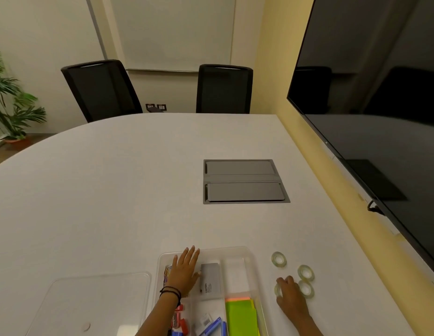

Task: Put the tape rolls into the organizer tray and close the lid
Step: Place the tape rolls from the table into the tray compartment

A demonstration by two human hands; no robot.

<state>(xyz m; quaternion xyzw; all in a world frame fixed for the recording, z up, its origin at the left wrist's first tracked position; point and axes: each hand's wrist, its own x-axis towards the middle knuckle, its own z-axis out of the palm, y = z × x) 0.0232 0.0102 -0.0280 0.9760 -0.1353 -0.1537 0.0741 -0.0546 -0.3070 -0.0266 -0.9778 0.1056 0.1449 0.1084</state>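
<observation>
Right now my left hand (184, 270) lies flat and spread, palm down, over the far left part of the clear organizer tray (250, 257), fingers pointing toward twelve o'clock and gripping nothing; its thumb rests just beside a grey box (211, 281) lying in the tray's middle section. My right hand (290, 293) sits on the white table (114, 190) at about three o'clock from the tray, fingers curled down onto one tape roll (278, 290), which peeks out at the hand's nine o'clock edge; whether I have it truly pinched or am only touching it I cannot tell. Three more tape rolls lie flat on the table outside the tray: the far roll (279, 259) at roughly twelve o'clock from my right hand and apart from it, the middle roll (306, 272) at about two o'clock, and the near roll (306, 289) at three o'clock, just beside my knuckles. The middle and near rolls look to be touching each other. Inside the tray, green sticky notes (240, 316) fill the near right compartment, and blue and red items crowd the near left, too cut off to name. The transparent lid (95, 301) lies flat on the table at nine o'clock from the tray, close alongside it. A dark band circles my left wrist.
</observation>
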